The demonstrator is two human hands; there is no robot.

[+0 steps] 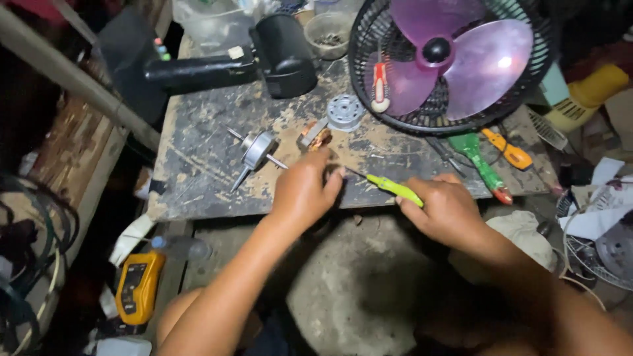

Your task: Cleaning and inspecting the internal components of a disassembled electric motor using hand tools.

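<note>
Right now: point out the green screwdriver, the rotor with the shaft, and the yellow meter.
green screwdriver (395, 189), head view, middle of the green handle.
rotor (258, 149), head view, metal body around the shaft.
yellow meter (137, 287), head view, centre of its yellow case.

Two bare forearms and hands (303, 191), sleeveless, without gloves or jewellery

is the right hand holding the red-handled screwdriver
No, the right hand grips a yellow-green screwdriver, while the red-handled screwdriver lies inside the fan guard.
</note>
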